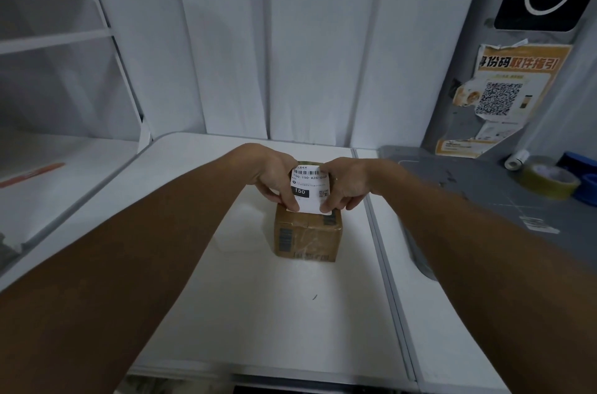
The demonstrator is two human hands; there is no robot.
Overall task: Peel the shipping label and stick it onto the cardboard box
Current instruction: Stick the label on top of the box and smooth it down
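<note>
A small brown cardboard box (pixel 307 237) sealed with clear tape stands in the middle of the white table (pixel 274 313). Over its top lies a white shipping label (pixel 309 189) with a barcode and a black "150" block. My left hand (pixel 274 175) pinches the label's left edge, thumb at its near left corner. My right hand (pixel 344 182) pinches the right edge, fingers at the near right corner. Whether the label touches the box top cannot be told; its near edge hangs slightly past the box's front rim.
A grey counter (pixel 484 187) lies to the right with a roll of yellowish tape (pixel 550 180), a small white roll (pixel 516 160) and blue objects behind. An orange QR poster (pixel 504 96) hangs on the wall. White shelves (pixel 55 38) stand at left.
</note>
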